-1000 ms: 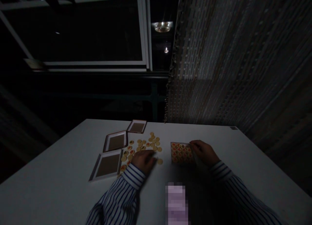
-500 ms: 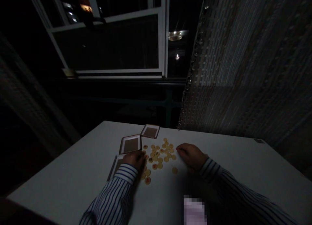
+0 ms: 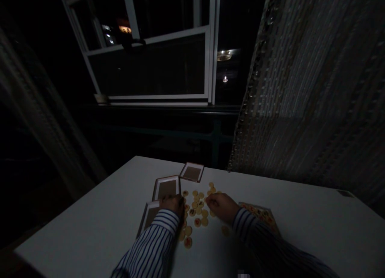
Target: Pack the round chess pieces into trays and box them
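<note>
Round wooden xiangqi pieces (image 3: 197, 222), some marked in red or black, lie scattered on the white table between my hands. My left hand (image 3: 172, 204) rests at the left edge of the spread, fingers curled down by the pieces; what they hold, if anything, is hidden. Over the right part of the spread, my right hand (image 3: 223, 207) has its fingers pinched together, and I cannot make out whether a piece is between them. Partly behind my right sleeve, a shallow box (image 3: 275, 218) holds several marked pieces laid close together. A single piece (image 3: 225, 230) lies just below my right wrist.
Three shallow trays with light rims and brown floors stand to the left: a far one (image 3: 192, 172), a middle one (image 3: 167, 187) and a near one (image 3: 149, 216) partly behind my left arm. A dark window and a beaded curtain (image 3: 282, 109) are beyond the white table (image 3: 99, 214).
My right hand has moved left, from beside the pieces to over them, and the box by its sleeve now shows. My left hand stays by the pieces. The whole view has shifted slightly.
</note>
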Demonstrator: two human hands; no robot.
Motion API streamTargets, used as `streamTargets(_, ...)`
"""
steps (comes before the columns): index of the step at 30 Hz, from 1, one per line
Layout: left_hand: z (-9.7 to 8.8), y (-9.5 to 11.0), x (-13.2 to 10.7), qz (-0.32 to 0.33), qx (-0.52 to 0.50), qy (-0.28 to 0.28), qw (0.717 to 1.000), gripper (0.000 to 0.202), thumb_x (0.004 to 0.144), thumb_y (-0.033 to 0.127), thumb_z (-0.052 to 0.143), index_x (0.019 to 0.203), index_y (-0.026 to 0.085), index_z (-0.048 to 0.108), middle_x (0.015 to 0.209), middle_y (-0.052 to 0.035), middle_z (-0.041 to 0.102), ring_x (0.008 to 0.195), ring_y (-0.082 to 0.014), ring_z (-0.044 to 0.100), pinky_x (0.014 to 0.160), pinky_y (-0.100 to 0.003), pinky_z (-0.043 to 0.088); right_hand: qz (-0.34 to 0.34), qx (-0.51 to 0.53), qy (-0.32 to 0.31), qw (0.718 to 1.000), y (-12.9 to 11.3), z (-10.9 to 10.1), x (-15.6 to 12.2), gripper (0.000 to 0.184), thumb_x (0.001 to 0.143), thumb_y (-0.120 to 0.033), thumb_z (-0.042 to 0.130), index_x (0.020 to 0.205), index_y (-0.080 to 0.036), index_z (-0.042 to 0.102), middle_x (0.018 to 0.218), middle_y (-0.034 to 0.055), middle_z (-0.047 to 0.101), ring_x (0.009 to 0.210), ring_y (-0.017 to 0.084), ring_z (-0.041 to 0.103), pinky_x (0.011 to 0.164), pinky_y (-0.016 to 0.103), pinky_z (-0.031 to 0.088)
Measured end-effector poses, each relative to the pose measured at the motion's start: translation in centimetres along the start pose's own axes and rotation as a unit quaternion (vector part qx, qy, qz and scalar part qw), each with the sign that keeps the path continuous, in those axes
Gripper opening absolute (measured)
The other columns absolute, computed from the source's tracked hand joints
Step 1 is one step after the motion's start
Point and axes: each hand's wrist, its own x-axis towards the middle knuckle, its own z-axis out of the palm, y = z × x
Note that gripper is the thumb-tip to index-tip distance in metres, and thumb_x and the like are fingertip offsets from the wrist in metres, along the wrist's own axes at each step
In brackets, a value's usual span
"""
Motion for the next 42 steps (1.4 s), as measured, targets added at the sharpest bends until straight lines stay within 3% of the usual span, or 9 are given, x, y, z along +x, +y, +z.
streamTargets(7, 0.9, 0.3, 0.9, -0.005, 0.018, -0.006, 1.000, 0.030, 0.079, 0.034, 0.039, 0.092, 0.023, 0.063, 0.088, -0.0108, 0.066, 0.092, -0.0263, 0.056, 0.083, -0.044, 0.033, -0.001, 0.013, 0.002, 1.000, 1.1, 0.1, -0.6, 0.024, 0.077, -0.023, 0.038, 0.072, -0.018, 0.061, 0.065, 0.0006, 0.061, 0.059, 0.011, 0.052, 0.053, 0.019, 0.032)
streamTargets(20, 0.8, 0.2, 1.1, 0.014, 0.001, -0.011, 1.000, 0.029, 0.079, 0.029, 0.039, 0.099, 0.026, 0.060, 0.090, -0.0085, 0.066, 0.090, -0.0236, 0.058, 0.080, -0.039, 0.035, 0.010, 0.026, 0.011, 1.000, 2.2, 0.3, -0.8, 0.024, 0.075, -0.024, 0.039, 0.080, -0.019, 0.062, 0.069, 0.0010, 0.062, 0.061, 0.011, 0.052, 0.055, 0.020, 0.034)
streamTargets(27, 1.6, 0.0, 1.1, 0.050, -0.082, 0.098, 0.991, 0.029, 0.077, 0.028, 0.043, 0.101, 0.022, 0.059, 0.100, -0.0073, 0.064, 0.095, -0.0211, 0.055, 0.084, -0.035, 0.036, 0.014, 0.059, 0.021, 0.998, 2.3, -0.5, -1.2, 0.025, 0.076, -0.025, 0.040, 0.082, -0.019, 0.063, 0.074, 0.0021, 0.064, 0.067, 0.013, 0.055, 0.059, 0.021, 0.037)
streamTargets(33, 1.7, 0.3, 0.5, 0.104, -0.188, 0.196, 0.957, 0.030, 0.075, 0.025, 0.045, 0.100, 0.016, 0.058, 0.097, -0.0090, 0.064, 0.091, -0.0217, 0.057, 0.083, -0.037, 0.041, 0.005, 0.073, 0.033, 0.997, 2.2, -1.4, -1.8, 0.025, 0.076, -0.026, 0.041, 0.082, -0.018, 0.063, 0.075, 0.0024, 0.064, 0.067, 0.013, 0.056, 0.061, 0.022, 0.039)
streamTargets(37, 0.7, 1.0, -0.1, 0.117, -0.266, 0.218, 0.932, 0.028, 0.074, 0.027, 0.046, 0.097, 0.015, 0.058, 0.093, -0.0086, 0.064, 0.088, -0.0200, 0.059, 0.080, -0.035, 0.044, 0.009, 0.097, 0.040, 0.994, 1.9, -2.2, -2.4, 0.025, 0.076, -0.025, 0.041, 0.084, -0.018, 0.063, 0.076, 0.0031, 0.065, 0.068, 0.014, 0.057, 0.061, 0.023, 0.041)
streamTargets(42, -0.7, 2.4, -1.5, 0.128, -0.333, 0.202, 0.912, 0.028, 0.075, 0.030, 0.047, 0.095, 0.015, 0.059, 0.091, -0.0093, 0.064, 0.083, -0.0189, 0.060, 0.074, -0.033, 0.048, 0.031, 0.144, 0.050, 0.988, 1.4, -3.4, -3.5, 0.027, 0.076, -0.029, 0.042, 0.086, -0.016, 0.063, 0.082, 0.0055, 0.066, 0.075, 0.016, 0.059, 0.067, 0.025, 0.044)
